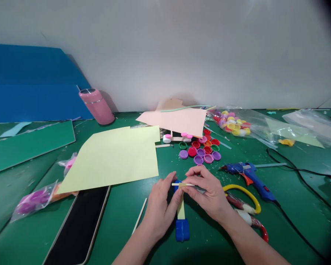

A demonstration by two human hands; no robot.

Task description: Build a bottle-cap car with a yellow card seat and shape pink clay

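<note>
Your right hand (208,193) pinches a slim stick (177,184); left hand (161,204), grip unclear. Beyond the stick, a filmy plastic bag (254,117) holds round caps (233,125).

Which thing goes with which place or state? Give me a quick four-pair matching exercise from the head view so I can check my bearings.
Things:
1. Glue gun
2. Pink flask
3. Phone
4. Stick with a yellowish middle

Places or states:
A. Partly under the pale yellow sheet
B. Pinched in the right hand
C. Mostly blue, lying on its side
D. Beside the blue board

Right pairs: 1-C, 2-D, 3-A, 4-B
</note>
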